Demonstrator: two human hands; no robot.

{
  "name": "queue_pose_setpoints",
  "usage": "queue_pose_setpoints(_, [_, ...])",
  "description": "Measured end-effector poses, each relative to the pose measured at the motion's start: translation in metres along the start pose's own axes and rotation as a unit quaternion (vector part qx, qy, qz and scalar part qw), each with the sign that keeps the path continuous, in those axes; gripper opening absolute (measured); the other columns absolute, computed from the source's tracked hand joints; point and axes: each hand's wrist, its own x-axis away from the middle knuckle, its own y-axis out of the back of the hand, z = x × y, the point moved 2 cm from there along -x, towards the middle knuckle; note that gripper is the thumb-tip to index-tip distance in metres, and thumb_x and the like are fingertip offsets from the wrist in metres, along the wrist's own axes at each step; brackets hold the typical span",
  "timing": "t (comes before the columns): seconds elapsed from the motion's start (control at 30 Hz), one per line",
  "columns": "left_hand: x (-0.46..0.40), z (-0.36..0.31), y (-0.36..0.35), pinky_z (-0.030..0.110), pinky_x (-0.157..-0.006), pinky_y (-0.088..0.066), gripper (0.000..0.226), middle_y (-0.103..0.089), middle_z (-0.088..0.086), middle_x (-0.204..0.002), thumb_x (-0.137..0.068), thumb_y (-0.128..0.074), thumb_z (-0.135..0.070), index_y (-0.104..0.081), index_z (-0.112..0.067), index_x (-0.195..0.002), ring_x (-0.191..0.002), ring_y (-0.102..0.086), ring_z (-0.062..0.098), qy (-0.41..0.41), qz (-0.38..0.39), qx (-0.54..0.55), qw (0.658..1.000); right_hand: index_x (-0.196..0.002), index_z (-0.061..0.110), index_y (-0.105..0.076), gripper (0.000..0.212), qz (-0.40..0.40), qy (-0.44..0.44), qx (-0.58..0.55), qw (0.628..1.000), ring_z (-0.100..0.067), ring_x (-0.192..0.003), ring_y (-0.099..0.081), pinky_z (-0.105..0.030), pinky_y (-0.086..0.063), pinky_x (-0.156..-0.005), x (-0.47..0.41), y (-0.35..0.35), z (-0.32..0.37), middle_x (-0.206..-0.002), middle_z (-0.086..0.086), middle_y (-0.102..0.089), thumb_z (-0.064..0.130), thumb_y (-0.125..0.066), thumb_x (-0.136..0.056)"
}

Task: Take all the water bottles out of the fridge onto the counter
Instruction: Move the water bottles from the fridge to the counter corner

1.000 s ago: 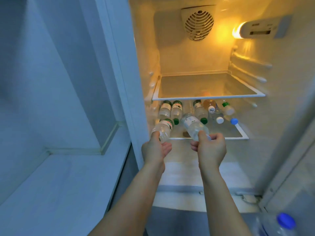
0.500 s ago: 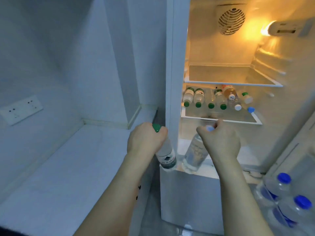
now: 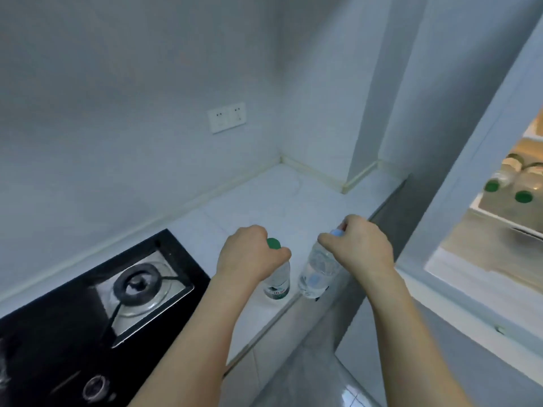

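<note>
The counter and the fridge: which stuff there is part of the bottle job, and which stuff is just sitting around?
Part of the job:
- green-capped bottle in the left hand
- blue-capped bottle in the right hand
- counter
- bottles left in the fridge

Just sitting around:
- gas stove
- stove knob
- wall sockets

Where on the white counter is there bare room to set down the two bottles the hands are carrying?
The white counter lies bare from the black gas hob back to the wall corner and the column. It is crowded only at the front edge, where the left hand holds the green-capped clear bottle and the right hand the blue-capped clear bottle.
</note>
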Motion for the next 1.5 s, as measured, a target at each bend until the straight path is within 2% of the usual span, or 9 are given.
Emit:
queue_pose_setpoints(0.2, [0.036,0.054,0.027,0.028,-0.046,-0.025,0.037,-0.044,0.001,-0.064,-0.073,-0.062,-0.04,-0.04,-0.012,-0.063,-0.059,-0.043,0.02,0.115,-0.066,0.001,0.991,-0.084,0.014,-0.055,0.027,0.083,0.111,-0.028,0.99,-0.026,-0.078,-0.056,-0.03,-0.036,-0.06,0.007,-0.043,0.052,-0.08,0.0,-0.058,0.039,-0.064,-0.075])
queue_pose_setpoints(0.33, [0.079,0.092,0.042,0.027,-0.047,-0.029,0.034,-0.048,-0.001,-0.063,-0.074,-0.063,-0.038,-0.044,-0.012,-0.063,-0.057,-0.046,0.017,0.183,-0.114,0.017,0.976,-0.084,0.014,-0.055,0.025,0.141,0.19,-0.051,0.97,-0.022,-0.075,-0.052,-0.028,-0.034,-0.06,0.031,-0.073,0.091,-0.073,0.008,-0.051,0.036,-0.064,-0.076])
queue_pose_setpoints(0.5, [0.151,0.146,0.075,0.024,-0.045,-0.03,0.034,-0.049,-0.004,-0.058,-0.075,-0.065,-0.039,-0.043,-0.018,-0.061,-0.052,-0.049,0.014,0.278,-0.181,0.047,0.942,-0.085,0.013,-0.056,0.027,0.203,0.294,-0.058,0.932,-0.02,-0.074,-0.054,-0.028,-0.036,-0.058,0.091,-0.105,0.157,-0.074,0.009,-0.053,0.037,-0.064,-0.076])
queue_pose_setpoints(0.6, [0.185,0.172,0.091,0.025,-0.045,-0.029,0.038,-0.044,-0.002,-0.056,-0.073,-0.065,-0.039,-0.039,-0.015,-0.062,-0.05,-0.043,0.017,0.309,-0.206,0.036,0.928,-0.084,0.013,-0.056,0.027,0.221,0.327,-0.054,0.917,-0.021,-0.074,-0.054,-0.028,-0.036,-0.058,0.126,-0.114,0.188,-0.074,0.008,-0.053,0.038,-0.064,-0.076])
queue_pose_setpoints(0.73, [0.245,0.216,0.119,0.029,-0.048,-0.035,0.036,-0.05,0.002,-0.061,-0.07,-0.064,-0.041,-0.049,-0.008,-0.067,-0.054,-0.044,0.018,0.354,-0.235,0.022,0.905,-0.081,0.016,-0.055,0.025,0.248,0.382,-0.063,0.888,-0.022,-0.076,-0.056,-0.03,-0.042,-0.062,0.19,-0.126,0.236,-0.08,0.002,-0.059,0.039,-0.064,-0.076])
queue_pose_setpoints(0.93, [0.334,0.275,0.156,0.026,-0.047,-0.031,0.031,-0.055,-0.002,-0.062,-0.07,-0.066,-0.043,-0.05,-0.017,-0.064,-0.058,-0.05,0.016,0.392,-0.269,0.023,0.879,-0.085,0.016,-0.055,0.027,0.27,0.432,-0.046,0.859,-0.02,-0.076,-0.056,-0.029,-0.037,-0.057,0.286,-0.147,0.296,-0.079,0.005,-0.058,0.041,-0.063,-0.076])
queue_pose_setpoints(1.13, [0.422,0.337,0.181,0.024,-0.044,-0.028,0.038,-0.043,-0.002,-0.054,-0.07,-0.067,-0.038,-0.039,-0.014,-0.059,-0.051,-0.043,0.018,0.424,-0.307,0.037,0.851,-0.083,0.011,-0.058,0.027,0.278,0.476,-0.047,0.833,-0.017,-0.067,-0.052,-0.029,-0.039,-0.057,0.381,-0.164,0.344,-0.079,0.0,-0.061,0.037,-0.063,-0.078])
queue_pose_setpoints(1.37, [0.5,0.393,0.2,0.026,-0.047,-0.025,0.041,-0.034,0.0,-0.057,-0.068,-0.066,-0.036,-0.033,-0.012,-0.063,-0.052,-0.03,0.017,0.467,-0.361,0.045,0.806,-0.081,0.013,-0.057,0.024,0.312,0.507,-0.053,0.802,-0.014,-0.066,-0.052,-0.028,-0.038,-0.054,0.466,-0.182,0.39,-0.077,0.0,-0.059,0.036,-0.063,-0.078])
queue_pose_setpoints(1.5, [0.53,0.425,0.205,0.027,-0.049,-0.026,0.039,-0.033,0.001,-0.059,-0.069,-0.066,-0.035,-0.034,-0.013,-0.065,-0.054,-0.029,0.018,0.509,-0.379,0.057,0.771,-0.083,0.015,-0.056,0.026,0.318,0.534,-0.038,0.783,-0.02,-0.075,-0.056,-0.03,-0.039,-0.061,0.503,-0.2,0.42,-0.081,0.002,-0.059,0.04,-0.061,-0.078])
